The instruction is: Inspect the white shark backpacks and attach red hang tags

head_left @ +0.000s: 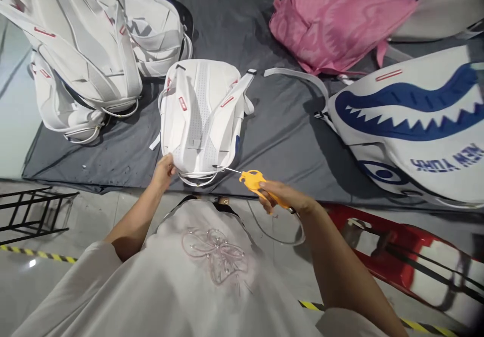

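Observation:
A small white backpack lies flat in front of me, its straps with red-outlined patches facing up. My left hand pinches its near left corner between thumb and fingers. In my right hand is an orange air blow gun with a thin metal nozzle. Its dark tip is at the backpack's near right part; whether it touches the fabric I cannot tell. From the gun's handle a clear hose loops down below the table edge.
A grey cloth covers the table. More white backpacks are piled at the left. A pink backpack and a white one with a blue toothed mouth lie at the right. Below stand a red stool and a black rack.

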A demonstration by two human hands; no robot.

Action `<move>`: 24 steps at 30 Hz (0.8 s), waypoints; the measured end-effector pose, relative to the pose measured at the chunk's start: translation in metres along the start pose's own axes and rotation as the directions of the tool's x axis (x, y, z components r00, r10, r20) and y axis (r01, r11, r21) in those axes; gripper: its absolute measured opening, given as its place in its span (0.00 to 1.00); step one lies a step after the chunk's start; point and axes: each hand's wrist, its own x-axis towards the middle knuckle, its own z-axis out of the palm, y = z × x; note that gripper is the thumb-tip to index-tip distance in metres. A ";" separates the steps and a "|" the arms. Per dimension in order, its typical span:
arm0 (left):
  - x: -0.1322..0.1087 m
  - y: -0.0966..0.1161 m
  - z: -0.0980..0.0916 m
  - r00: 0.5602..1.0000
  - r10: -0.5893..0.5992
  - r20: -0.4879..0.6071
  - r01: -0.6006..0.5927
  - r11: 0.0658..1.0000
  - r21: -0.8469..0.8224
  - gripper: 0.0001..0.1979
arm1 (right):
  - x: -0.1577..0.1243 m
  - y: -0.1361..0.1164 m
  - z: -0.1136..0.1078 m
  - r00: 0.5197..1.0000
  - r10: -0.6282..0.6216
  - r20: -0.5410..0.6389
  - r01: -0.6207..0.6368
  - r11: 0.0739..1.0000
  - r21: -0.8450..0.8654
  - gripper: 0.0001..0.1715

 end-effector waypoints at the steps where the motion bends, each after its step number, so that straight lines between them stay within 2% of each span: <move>1: -0.006 -0.003 -0.001 0.999 0.038 -0.037 -0.039 0.999 -0.032 0.13 | 0.005 -0.005 -0.001 0.999 -0.001 0.036 0.002 1.000 -0.006 0.24; 5: -0.026 -0.015 -0.004 0.979 0.132 -0.153 -0.157 0.973 -0.169 0.19 | 0.022 -0.020 -0.003 0.990 0.029 0.135 -0.025 0.999 -0.031 0.25; 9: -0.031 -0.023 -0.002 0.966 0.131 -0.224 -0.166 0.975 -0.145 0.21 | 0.035 -0.025 -0.007 0.984 0.031 0.178 -0.007 0.991 -0.132 0.20; 12: -0.034 -0.022 0.002 0.971 0.181 -0.153 -0.196 0.977 -0.088 0.21 | 0.033 -0.017 -0.013 0.979 0.032 0.203 0.009 0.980 -0.197 0.23; 13: -0.035 -0.022 0.003 0.966 0.233 -0.114 -0.236 0.971 -0.019 0.22 | 0.029 -0.012 -0.014 0.980 0.044 0.192 0.000 0.974 -0.225 0.24; 15: -0.035 -0.020 0.005 0.924 0.381 -0.032 -0.363 0.900 0.240 0.34 | 0.017 0.001 -0.015 0.988 0.045 0.145 -0.003 0.960 -0.279 0.25; 16: -0.033 -0.020 0.004 0.890 0.455 0.030 -0.425 0.804 0.416 0.41 | 0.009 0.009 -0.013 0.994 0.023 0.106 0.011 0.950 -0.312 0.26; 17: -0.031 -0.021 0.003 0.855 0.503 0.124 -0.471 0.655 0.591 0.46 | 0.002 0.016 -0.009 0.998 -0.013 0.054 0.031 0.936 -0.350 0.26; 19: -0.022 -0.024 0.000 0.807 0.459 0.371 -0.522 0.261 0.812 0.47 | -0.009 0.030 0.006 0.995 -0.087 -0.051 0.057 0.903 -0.426 0.28; 21: -0.009 -0.026 -0.003 0.776 0.303 0.554 -0.558 -0.079 0.826 0.46 | -0.012 0.041 0.029 0.984 -0.117 -0.132 0.041 0.877 -0.478 0.27; 22: -0.001 -0.026 -0.004 0.755 0.235 0.612 -0.582 -0.190 0.791 0.46 | -0.010 0.044 0.042 0.978 -0.121 -0.168 0.022 0.867 -0.498 0.26; 24: 0.013 -0.024 -0.006 0.702 0.145 0.697 -0.640 -0.301 0.707 0.46 | 0.000 0.048 0.071 0.959 -0.133 -0.251 -0.033 0.827 -0.562 0.23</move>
